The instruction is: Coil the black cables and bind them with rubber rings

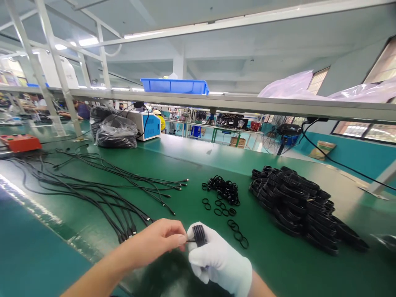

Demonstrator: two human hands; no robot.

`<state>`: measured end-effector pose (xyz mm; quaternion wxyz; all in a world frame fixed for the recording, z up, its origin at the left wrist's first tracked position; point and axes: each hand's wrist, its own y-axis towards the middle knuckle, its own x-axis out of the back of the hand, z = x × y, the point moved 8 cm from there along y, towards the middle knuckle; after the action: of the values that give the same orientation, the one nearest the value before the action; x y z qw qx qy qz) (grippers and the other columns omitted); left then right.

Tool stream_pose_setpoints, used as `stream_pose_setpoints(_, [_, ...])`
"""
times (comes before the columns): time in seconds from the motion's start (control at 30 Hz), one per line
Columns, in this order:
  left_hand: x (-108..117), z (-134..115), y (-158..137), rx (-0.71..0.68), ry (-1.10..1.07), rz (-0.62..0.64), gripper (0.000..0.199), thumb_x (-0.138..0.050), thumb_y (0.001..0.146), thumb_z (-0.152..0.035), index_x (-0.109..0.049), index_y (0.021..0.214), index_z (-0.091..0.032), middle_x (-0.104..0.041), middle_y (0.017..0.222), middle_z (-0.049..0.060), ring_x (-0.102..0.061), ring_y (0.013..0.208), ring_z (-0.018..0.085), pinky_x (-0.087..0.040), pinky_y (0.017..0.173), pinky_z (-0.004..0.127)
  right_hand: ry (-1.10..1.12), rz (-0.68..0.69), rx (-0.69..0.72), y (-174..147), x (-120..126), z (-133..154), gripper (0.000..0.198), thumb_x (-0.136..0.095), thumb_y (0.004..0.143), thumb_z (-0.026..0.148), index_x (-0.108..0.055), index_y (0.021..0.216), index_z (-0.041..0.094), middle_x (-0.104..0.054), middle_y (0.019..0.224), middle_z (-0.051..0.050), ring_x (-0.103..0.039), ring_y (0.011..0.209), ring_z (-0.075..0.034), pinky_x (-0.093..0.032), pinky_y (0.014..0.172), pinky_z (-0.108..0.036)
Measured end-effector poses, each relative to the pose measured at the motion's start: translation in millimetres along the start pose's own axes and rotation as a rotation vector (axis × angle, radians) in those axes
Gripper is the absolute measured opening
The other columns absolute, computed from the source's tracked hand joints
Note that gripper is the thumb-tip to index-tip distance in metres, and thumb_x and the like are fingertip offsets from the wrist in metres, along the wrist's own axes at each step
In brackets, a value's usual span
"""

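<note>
A coiled black cable [199,234] sits in my right hand [216,255], which wears a white glove and is closed around the coil. My bare left hand [167,236] pinches a short stretch of that cable just left of the coil, thumb against fingers. Both hands are close together above the front of the green table. Loose black USB cables [102,198] lie stretched out on the left, some plug ends near my left hand. Beyond my right hand lie several small black rings [237,236] and a heap of black rings [223,189].
Coiled black cables [293,202] form a large pile on the right. At the back left stand a black plastic bag [116,131] and a blue and white machine [148,125]. A red control box [20,143] is far left. Overhead, a shelf [235,100] carries a blue tray [175,86].
</note>
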<state>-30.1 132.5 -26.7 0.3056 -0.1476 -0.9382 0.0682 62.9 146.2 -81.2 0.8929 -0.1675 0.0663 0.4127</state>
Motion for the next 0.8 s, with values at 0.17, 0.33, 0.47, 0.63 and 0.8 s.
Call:
stream_pose_setpoints(0.17, [-31,-20,-25,-0.171,0.440,-0.368,0.027,-0.037,0.084,-0.024,-0.063,0.076,-0.022,-0.066,0.074,0.004,-0.056,0.071,0.020,-0.037,0.060,0.027,-0.157,-0.176,0.087,-10,17,21,0.032,-0.050,0.051,0.005,-0.040,0.077,0.020,-0.037,0.055,0.011,-0.033,0.040,-0.003,-0.025,0.038,-0.017])
stream_pose_setpoints(0.33, [-50,0,-10,-0.073,0.305,-0.194,0.028,-0.038,0.077,-0.016,-0.063,0.070,-0.022,-0.068,0.070,0.002,-0.059,0.067,0.019,-0.037,0.060,0.026,-0.217,0.006,0.150,-20,10,29,0.047,-0.055,0.047,0.000,-0.050,0.089,0.019,-0.049,0.062,0.009,-0.040,0.045,-0.003,-0.029,0.039,-0.015])
stream_pose_setpoints(0.47, [-35,-1,4,-0.012,-0.017,-0.031,0.027,-0.039,0.076,-0.016,-0.061,0.060,-0.019,-0.066,0.065,-0.001,-0.059,0.065,0.017,-0.040,0.063,0.024,0.162,0.238,0.197,-20,-3,27,0.053,-0.071,0.049,0.011,-0.046,0.094,0.020,-0.055,0.053,0.008,-0.044,0.034,-0.007,-0.032,0.034,-0.017])
stream_pose_setpoints(0.63, [-9,-27,-3,-0.161,-0.312,-0.232,0.010,-0.052,0.075,-0.017,-0.058,0.083,-0.019,-0.062,0.076,-0.002,-0.055,0.073,0.014,-0.041,0.063,0.022,0.334,0.393,0.372,-20,-4,39,0.045,-0.075,0.060,0.024,-0.042,0.089,0.021,-0.062,0.060,0.001,-0.048,0.035,-0.006,-0.029,0.032,-0.013])
stream_pose_setpoints(0.8, [-20,-24,5,-0.180,-0.507,-0.262,0.002,-0.054,0.075,-0.016,-0.054,0.076,-0.017,-0.061,0.071,-0.002,-0.052,0.067,0.012,-0.040,0.057,0.021,0.296,0.432,0.357,-20,-5,34,0.042,-0.072,0.066,0.024,-0.042,0.095,0.021,-0.061,0.053,0.002,-0.047,0.035,-0.006,-0.030,0.034,-0.012])
